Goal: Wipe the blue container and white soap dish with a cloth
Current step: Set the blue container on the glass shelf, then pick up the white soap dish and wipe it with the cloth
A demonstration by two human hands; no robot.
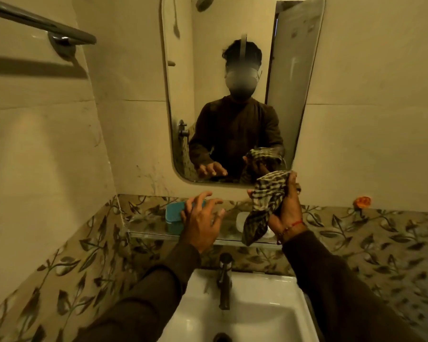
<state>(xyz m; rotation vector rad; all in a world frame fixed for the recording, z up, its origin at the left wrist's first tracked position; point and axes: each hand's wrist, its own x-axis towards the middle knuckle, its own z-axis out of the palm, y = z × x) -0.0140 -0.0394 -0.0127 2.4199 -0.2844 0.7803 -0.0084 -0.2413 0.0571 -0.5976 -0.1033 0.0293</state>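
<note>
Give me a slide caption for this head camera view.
Left hand reaches for blue container; right hand grips checked cloth.

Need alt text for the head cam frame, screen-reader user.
A person's left hand, fingers spread, reaches over a blue container on a glass shelf below a mirror, while the right hand grips a checked cloth above a white soap dish. A white sink with a tap sits below.

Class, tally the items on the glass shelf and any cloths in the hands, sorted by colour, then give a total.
Blue: 1, the container
White: 1, the soap dish
Checked: 1, the cloth in the right hand
Total: 3
</note>
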